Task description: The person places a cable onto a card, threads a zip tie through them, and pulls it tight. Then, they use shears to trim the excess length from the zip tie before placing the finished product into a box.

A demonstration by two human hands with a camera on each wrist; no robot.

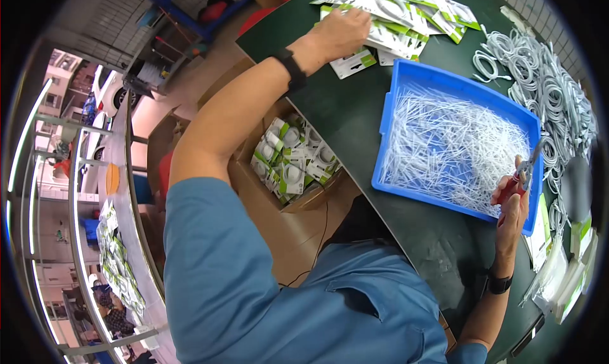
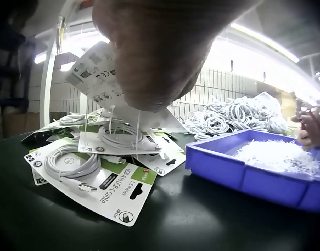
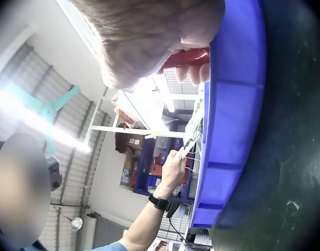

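Observation:
My left hand is over a pile of carded cables at the table's upper end. In the left wrist view that hand grips a raised card, its printed back showing and thin white ties hanging below; the fingertips are hidden. Flat beneath lies a USB-A to USB-C cable card. My right hand is curled round red-handled cutters, metal jaws pointing up, at the right side of a blue tray. White strips fill much of the tray.
Coiled grey cables are heaped beyond the tray. Clear bags and more cards lie near my right forearm. Below the table's edge, a cardboard box holds carded cables. A phone-like dark object lies at the lower right.

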